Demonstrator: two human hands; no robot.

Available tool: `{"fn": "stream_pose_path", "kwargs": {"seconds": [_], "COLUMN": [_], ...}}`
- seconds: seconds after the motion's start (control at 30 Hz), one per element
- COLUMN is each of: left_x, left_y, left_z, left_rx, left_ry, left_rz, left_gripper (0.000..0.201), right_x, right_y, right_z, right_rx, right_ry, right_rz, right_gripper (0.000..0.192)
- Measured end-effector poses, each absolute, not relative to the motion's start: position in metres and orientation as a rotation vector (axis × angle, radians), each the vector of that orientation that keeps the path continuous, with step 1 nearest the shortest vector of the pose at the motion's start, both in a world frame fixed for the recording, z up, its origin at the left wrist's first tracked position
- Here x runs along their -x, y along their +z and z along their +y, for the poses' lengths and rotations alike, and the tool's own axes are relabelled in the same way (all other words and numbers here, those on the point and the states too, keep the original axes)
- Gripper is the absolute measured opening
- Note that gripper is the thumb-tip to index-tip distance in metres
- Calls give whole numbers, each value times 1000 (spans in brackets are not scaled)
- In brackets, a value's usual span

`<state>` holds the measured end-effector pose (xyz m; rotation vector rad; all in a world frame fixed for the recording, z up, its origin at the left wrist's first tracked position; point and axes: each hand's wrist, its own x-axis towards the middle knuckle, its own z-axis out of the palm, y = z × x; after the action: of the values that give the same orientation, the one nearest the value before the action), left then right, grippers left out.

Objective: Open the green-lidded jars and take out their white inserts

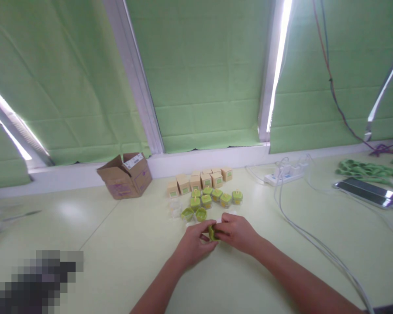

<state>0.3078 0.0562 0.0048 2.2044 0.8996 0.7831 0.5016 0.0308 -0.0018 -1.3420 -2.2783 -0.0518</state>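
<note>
My left hand (194, 243) and my right hand (236, 232) meet over the pale green table (124, 257), both pinching one small green piece (212, 232) between their fingertips. Just beyond them lie two open green cups (194, 214) and a clear plastic cup (175, 208). Behind those stand several small jars with green lids (216, 197). A cluster of small tan cardboard boxes (199, 179) with green labels stands further back, toward the window sill.
An open brown carton (126, 176) sits at the back left. A white power strip (283, 175) with trailing cables (314, 244) lies to the right, next to a dark flat device (367, 192) and green items (370, 169). Green blinds cover the windows.
</note>
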Motion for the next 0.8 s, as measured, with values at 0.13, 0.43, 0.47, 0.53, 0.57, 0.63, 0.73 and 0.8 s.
{"fn": "stream_pose_path", "kwargs": {"seconds": [0.13, 0.43, 0.47, 0.53, 0.57, 0.63, 0.73, 0.8], "left_x": [-307, -306, -306, -306, -306, -306, -306, -307], "left_y": [8, 7, 7, 7, 7, 6, 5, 5], "left_z": [54, 56, 56, 56, 56, 56, 55, 55], "left_rx": [-2247, -2324, -2326, -2336, -2343, -2363, -2382, -2383], "left_ry": [778, 808, 812, 819, 823, 837, 849, 840], "left_rz": [938, 943, 941, 930, 922, 912, 909, 909], "left_gripper": [47, 48, 48, 48, 48, 48, 49, 50], "right_x": [-500, -499, -498, -498, -498, -497, -496, -496], "right_y": [0, 2, 1, 0, 0, 0, -1, -1], "right_z": [30, 30, 31, 31, 31, 32, 32, 33], "right_rx": [1365, 1373, 1366, 1350, 1344, 1340, 1346, 1340], "right_ry": [-84, -142, -144, -142, -138, -126, -119, -108], "right_rz": [-2297, -2319, -2321, -2331, -2337, -2345, -2350, -2354], "right_gripper": [21, 21, 21, 20, 19, 17, 16, 15]}}
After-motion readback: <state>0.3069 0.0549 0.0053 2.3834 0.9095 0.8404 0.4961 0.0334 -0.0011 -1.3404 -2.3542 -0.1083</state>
